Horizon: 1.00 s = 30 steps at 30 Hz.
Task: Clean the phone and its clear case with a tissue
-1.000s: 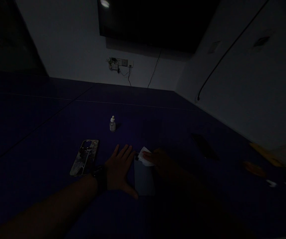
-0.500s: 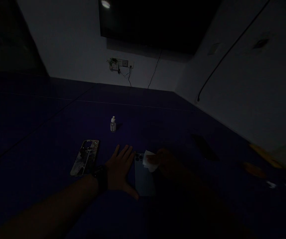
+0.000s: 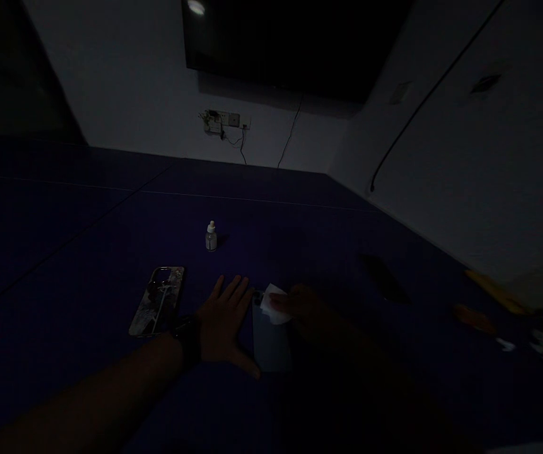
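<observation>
A smartphone (image 3: 272, 347) lies back up on the dark blue surface, its camera end away from me. My left hand (image 3: 224, 320) rests flat along the phone's left side, fingers spread, with the thumb and fingertips at its edge. In my right hand (image 3: 302, 308) the fingers are pressed on a folded white tissue (image 3: 274, 308), which lies over the upper part of the phone's back and hides part of the cameras. Left of my left hand is a patterned phone case (image 3: 158, 302). A small white-capped dropper bottle (image 3: 211, 238) stands upright farther off.
It is very dark. A dark flat object (image 3: 383, 277) lies to the right, with an orange item (image 3: 474, 319) and a yellow item (image 3: 498, 293) beyond it. Behind the surface, a wall carries sockets with cables (image 3: 233, 120) and a large screen (image 3: 275, 50).
My right hand has slid the tissue left across the top of the phone, covering more of the cameras. My left hand stays flat beside the phone. The view has shifted slightly.
</observation>
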### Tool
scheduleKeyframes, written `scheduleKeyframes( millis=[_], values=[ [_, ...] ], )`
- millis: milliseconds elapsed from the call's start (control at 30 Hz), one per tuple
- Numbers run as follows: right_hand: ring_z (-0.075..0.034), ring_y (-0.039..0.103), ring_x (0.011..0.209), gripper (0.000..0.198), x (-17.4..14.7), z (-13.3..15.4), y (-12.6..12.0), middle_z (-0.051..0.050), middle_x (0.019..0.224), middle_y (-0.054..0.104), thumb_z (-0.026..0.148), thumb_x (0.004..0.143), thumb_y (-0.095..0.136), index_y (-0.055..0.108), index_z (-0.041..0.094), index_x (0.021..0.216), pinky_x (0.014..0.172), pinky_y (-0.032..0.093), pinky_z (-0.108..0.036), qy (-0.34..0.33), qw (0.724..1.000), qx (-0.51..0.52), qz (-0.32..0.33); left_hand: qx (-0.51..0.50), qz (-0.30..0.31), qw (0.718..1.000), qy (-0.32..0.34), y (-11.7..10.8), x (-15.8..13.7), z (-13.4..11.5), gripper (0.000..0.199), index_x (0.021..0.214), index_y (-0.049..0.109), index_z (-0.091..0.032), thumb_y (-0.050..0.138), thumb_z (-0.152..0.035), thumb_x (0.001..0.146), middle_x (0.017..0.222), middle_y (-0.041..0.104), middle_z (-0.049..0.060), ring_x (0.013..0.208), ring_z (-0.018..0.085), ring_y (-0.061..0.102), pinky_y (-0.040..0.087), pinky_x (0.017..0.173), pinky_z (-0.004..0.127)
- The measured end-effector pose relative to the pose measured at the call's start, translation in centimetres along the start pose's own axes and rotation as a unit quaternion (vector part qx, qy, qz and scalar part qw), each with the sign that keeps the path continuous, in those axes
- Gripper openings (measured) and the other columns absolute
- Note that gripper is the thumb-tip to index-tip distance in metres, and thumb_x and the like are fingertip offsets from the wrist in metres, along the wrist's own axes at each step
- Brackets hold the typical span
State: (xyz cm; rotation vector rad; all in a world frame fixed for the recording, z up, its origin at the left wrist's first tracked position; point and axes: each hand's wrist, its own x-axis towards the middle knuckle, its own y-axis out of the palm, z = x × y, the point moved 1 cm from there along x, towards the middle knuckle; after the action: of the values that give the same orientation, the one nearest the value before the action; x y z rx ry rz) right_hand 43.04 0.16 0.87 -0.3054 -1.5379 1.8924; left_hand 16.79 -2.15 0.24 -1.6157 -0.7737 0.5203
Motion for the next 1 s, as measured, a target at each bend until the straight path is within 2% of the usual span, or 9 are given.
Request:
scheduleKeyframes(
  millis=[133,300,400,500,567,667,733,833,1000],
  values=[
    [-0.025,0.06,0.105,0.05,-0.3,0.0,0.1,-0.006,0.127,0.07,0.005,0.082,0.049,0.07,0.027,0.122,0.095,0.047,-0.047,-0.049,0.999,0.015,0.006,0.001,0.001,1.0,-0.007,0.0,0.1,0.0,0.131,0.155,0.022,-0.008,0.042,-0.098,0.061,0.162,0.017,0.026,0.15,0.046,0.012,0.002,0.119,0.065],
    [-0.026,0.059,0.106,0.056,-0.4,-0.3,-0.1,-0.007,0.132,0.067,0.004,0.081,0.048,0.065,0.026,0.131,0.094,0.047,-0.047,0.02,1.0,-0.008,-0.008,0.002,0.015,1.0,-0.018,-0.4,0.0,-0.3,0.133,0.155,0.024,-0.008,0.042,-0.099,0.06,0.162,0.017,0.026,0.15,0.047,0.013,0.003,0.118,0.066],
    [-0.025,0.057,0.11,0.063,0.1,0.0,0.0,-0.008,0.142,0.059,0.005,0.08,0.049,0.056,0.023,0.14,0.096,0.046,-0.047,0.001,1.0,-0.013,0.006,0.003,0.017,1.0,-0.012,-0.5,0.0,-0.4,0.132,0.155,0.023,-0.008,0.041,-0.099,0.061,0.162,0.017,0.026,0.15,0.046,0.014,0.003,0.119,0.066],
    [-0.024,0.059,0.107,0.051,0.0,-0.3,0.0,-0.006,0.132,0.067,0.006,0.084,0.047,0.067,0.025,0.127,0.095,0.047,-0.044,-0.034,0.999,0.009,0.011,-0.002,0.016,1.0,-0.016,-0.4,0.1,-0.3,0.133,0.155,0.024,-0.009,0.041,-0.1,0.06,0.162,0.017,0.026,0.151,0.046,0.013,0.002,0.119,0.066],
    [-0.024,0.06,0.106,0.048,-0.3,-0.7,0.0,-0.007,0.126,0.07,0.005,0.085,0.046,0.07,0.025,0.121,0.092,0.048,-0.044,-0.01,1.0,0.01,0.002,-0.007,0.014,1.0,-0.02,-0.3,0.1,-0.3,0.134,0.155,0.024,-0.008,0.042,-0.1,0.059,0.162,0.016,0.026,0.151,0.046,0.012,0.001,0.118,0.066],
    [-0.026,0.057,0.11,0.058,-0.4,-0.9,0.2,-0.009,0.134,0.065,0.005,0.082,0.047,0.061,0.024,0.135,0.093,0.048,-0.045,0.037,0.999,-0.018,0.0,-0.011,0.012,1.0,-0.02,-0.3,0.0,-0.3,0.134,0.155,0.024,-0.008,0.042,-0.1,0.059,0.162,0.015,0.026,0.151,0.046,0.011,0.0,0.118,0.066],
    [-0.026,0.057,0.11,0.063,-0.2,-0.7,0.3,-0.009,0.14,0.061,0.005,0.082,0.047,0.055,0.024,0.142,0.095,0.047,-0.046,0.019,0.999,-0.027,0.01,-0.012,0.012,1.0,-0.016,-0.3,0.0,-0.3,0.133,0.155,0.024,-0.008,0.042,-0.1,0.06,0.162,0.016,0.026,0.151,0.046,0.011,0.001,0.119,0.066],
    [-0.024,0.06,0.106,0.057,0.1,-0.6,0.1,-0.007,0.132,0.066,0.006,0.083,0.048,0.063,0.027,0.133,0.093,0.049,-0.045,-0.03,0.999,-0.013,0.021,-0.003,0.002,1.0,-0.012,-0.2,0.0,-0.4,0.131,0.155,0.024,-0.009,0.041,-0.099,0.061,0.162,0.017,0.025,0.151,0.045,0.012,0.001,0.119,0.065],
    [-0.026,0.061,0.105,0.055,-0.2,-1.2,0.0,-0.01,0.128,0.068,0.005,0.084,0.046,0.064,0.026,0.132,0.091,0.05,-0.046,0.007,1.0,-0.023,-0.004,0.013,-0.014,1.0,-0.022,0.1,0.0,-0.4,0.133,0.154,0.025,-0.009,0.04,-0.1,0.059,0.162,0.019,0.025,0.151,0.045,0.013,0.0,0.119,0.063]
  ],
)
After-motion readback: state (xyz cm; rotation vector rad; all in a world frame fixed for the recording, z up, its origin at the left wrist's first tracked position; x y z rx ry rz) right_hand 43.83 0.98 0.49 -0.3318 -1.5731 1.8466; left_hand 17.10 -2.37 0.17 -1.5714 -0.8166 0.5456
